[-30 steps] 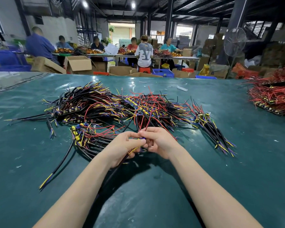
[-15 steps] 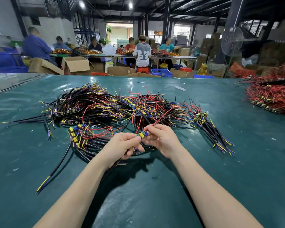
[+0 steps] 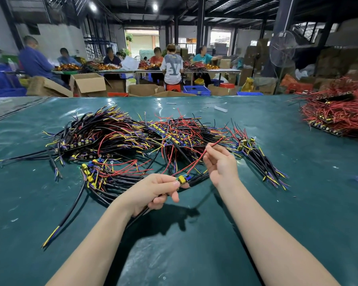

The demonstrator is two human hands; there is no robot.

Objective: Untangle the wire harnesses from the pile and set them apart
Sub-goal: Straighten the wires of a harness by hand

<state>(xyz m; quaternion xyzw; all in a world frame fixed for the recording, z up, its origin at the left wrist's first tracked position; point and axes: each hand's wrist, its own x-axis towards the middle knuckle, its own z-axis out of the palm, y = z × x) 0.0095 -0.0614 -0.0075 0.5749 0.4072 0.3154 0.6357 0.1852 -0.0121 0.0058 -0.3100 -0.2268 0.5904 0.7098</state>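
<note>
A tangled pile of wire harnesses [image 3: 132, 141], black, red, yellow and blue, spreads across the green table [image 3: 298, 203]. My left hand [image 3: 153, 193] grips one harness by its small yellow component [image 3: 182, 179], with black cable running out under the palm. My right hand [image 3: 219, 164] is raised just right of it and pinches that harness's red wire [image 3: 192, 165], which stretches taut between the two hands. The wire's far end pokes past my right fingers toward the pile.
A second heap of red wire harnesses [image 3: 339, 116] lies at the far right of the table. A single black cable [image 3: 70, 207] trails toward the front left. Beyond the table's far edge stand cardboard boxes [image 3: 87, 83], blue crates and several seated people.
My hands, which were together on the yellow component, have parted. The right hand slid up and right along the red wire, drawing it out of the pile. The left hand keeps the component.
</note>
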